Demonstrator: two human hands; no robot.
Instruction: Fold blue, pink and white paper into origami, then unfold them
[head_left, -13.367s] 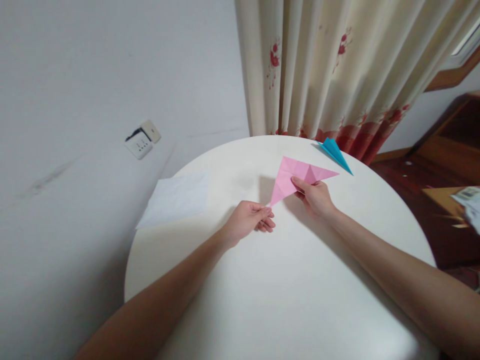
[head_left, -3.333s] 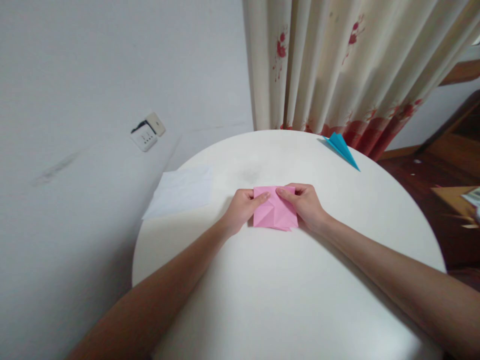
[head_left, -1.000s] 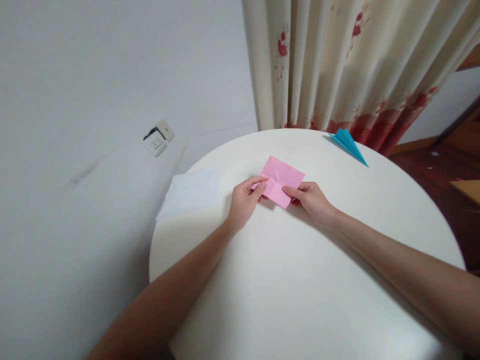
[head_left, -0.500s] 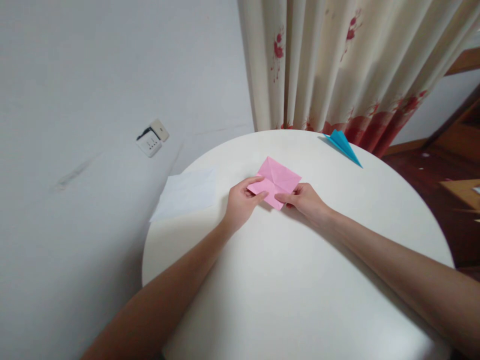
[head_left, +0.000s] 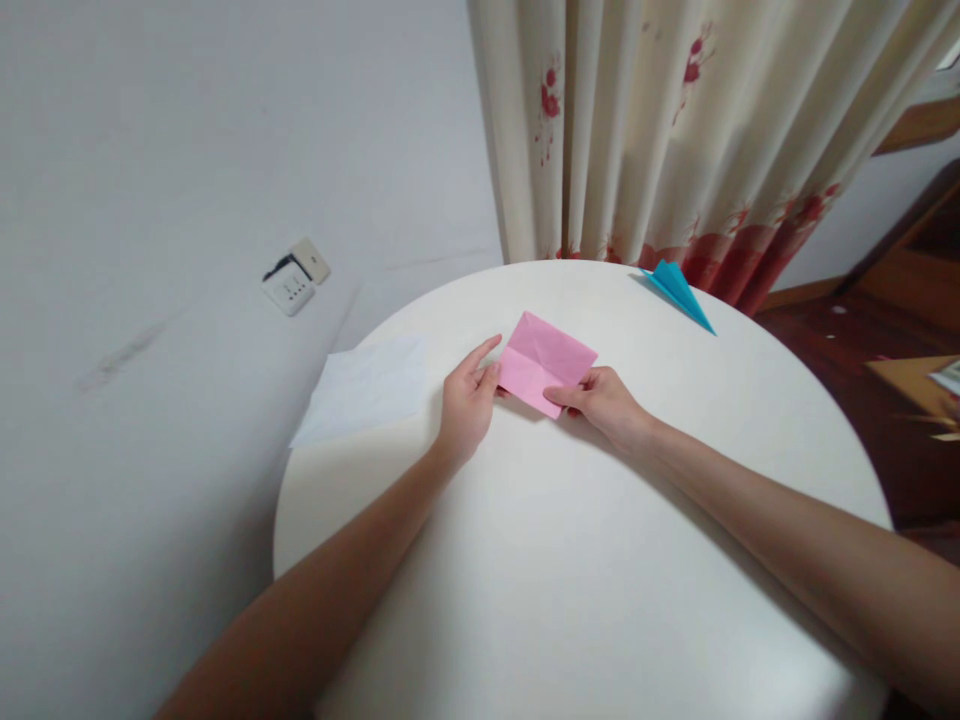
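Note:
A square piece of pink paper (head_left: 546, 355) with creases across it is held tilted just above the white round table (head_left: 555, 560). My right hand (head_left: 606, 402) pinches its lower right edge, thumb on top and the other fingers underneath. At the paper's left corner is my left hand (head_left: 466, 402), its index finger stretched out and its thumb raised beside the edge. Some left fingertips reach partly under that corner; whether they bear any of the paper I cannot tell.
A folded blue paper plane (head_left: 679, 294) lies by the table's far right edge. White sheets (head_left: 364, 390) rest at the left, overhanging the rim slightly. Behind are a wall with a socket (head_left: 289, 289) and a flowered curtain (head_left: 622, 130). A cardboard box (head_left: 911, 385) is on the right.
My left thumb and index finger have come off the paper and moved left, spreading apart. The right hand keeps its pinch. The whole view has shifted slightly.

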